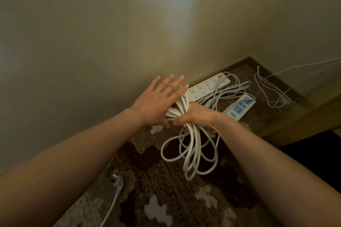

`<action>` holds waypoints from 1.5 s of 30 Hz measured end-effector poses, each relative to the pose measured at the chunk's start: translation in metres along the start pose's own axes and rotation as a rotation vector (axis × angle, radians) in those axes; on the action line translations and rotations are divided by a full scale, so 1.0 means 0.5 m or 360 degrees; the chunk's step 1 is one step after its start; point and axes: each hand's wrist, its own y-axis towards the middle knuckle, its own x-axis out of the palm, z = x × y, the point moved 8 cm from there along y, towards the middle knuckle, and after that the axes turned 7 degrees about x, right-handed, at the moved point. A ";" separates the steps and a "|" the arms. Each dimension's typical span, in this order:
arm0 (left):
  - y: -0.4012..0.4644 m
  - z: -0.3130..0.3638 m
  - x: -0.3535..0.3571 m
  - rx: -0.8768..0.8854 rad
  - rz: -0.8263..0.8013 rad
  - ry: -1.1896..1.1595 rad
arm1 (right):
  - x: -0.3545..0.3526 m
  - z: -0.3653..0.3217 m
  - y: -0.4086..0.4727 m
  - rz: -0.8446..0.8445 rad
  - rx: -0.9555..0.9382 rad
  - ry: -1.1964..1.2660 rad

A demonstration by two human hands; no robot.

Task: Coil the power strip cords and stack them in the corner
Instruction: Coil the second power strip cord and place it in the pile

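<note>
I can read no text, brand, number or label anywhere in this view. The white power strip (208, 87) shows only socket openings and plain round buttons, and the blue-faced power strip (240, 107) shows only socket openings; any printing on either is too small and blurred for me to make out.

1. The corner is bounded by the wall (92, 42) at the left and the wooden baseboard (276, 127) at the right.
2. The corner floor is occupied by a white power strip (206, 88), a blue-socket power strip (239, 108) and loose cord between them.
3. A thin white string (267, 88) is strung across the far right of the corner.
4. Open carpet (175, 199) is available near the camera; a plug (118, 182) lies at its left edge.
</note>
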 end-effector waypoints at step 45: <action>0.127 -0.031 -0.066 0.0133 0.0098 -0.0168 | -0.058 0.090 -0.095 0.0726 -0.0224 0.0389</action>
